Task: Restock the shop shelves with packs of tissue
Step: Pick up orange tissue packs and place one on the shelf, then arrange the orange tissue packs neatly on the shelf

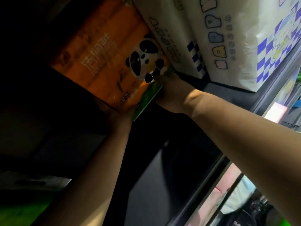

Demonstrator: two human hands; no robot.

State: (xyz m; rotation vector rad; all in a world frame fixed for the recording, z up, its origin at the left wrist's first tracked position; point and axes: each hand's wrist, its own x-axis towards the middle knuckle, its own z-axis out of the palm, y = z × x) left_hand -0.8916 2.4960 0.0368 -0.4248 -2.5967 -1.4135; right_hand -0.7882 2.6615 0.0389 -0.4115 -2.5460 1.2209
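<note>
**Up on the shelf: pushing in the orange panda pack**

Up on the dark shelf (228, 88), both hands are on one big orange pack of tissue (104, 51). It has a panda picture on its face and a green strip along its near edge. The left hand (117, 115) is under the near bottom corner. The right hand (169, 93) is pressed on the green edge, beside the panda. Each grip looks closed on the pack, though the fingers are mostly hidden behind it and it is dark there.

The step in hand looks like sliding this pack into its spot. It sits just beside a white pack with "HAPPY" letters (172, 36), and looks to be touching it. A second white pack with blue checks (241, 46) stands further right.

The orange pack stands on edge. Its long side runs away from the person, back into the shelf, and in the picture it leans up and to the left. The panda face looks out to the left side.

Next, I think the hands need to push straight along that long side, keeping the pack level so it does not catch on the white pack. Then they can let go.
</note>
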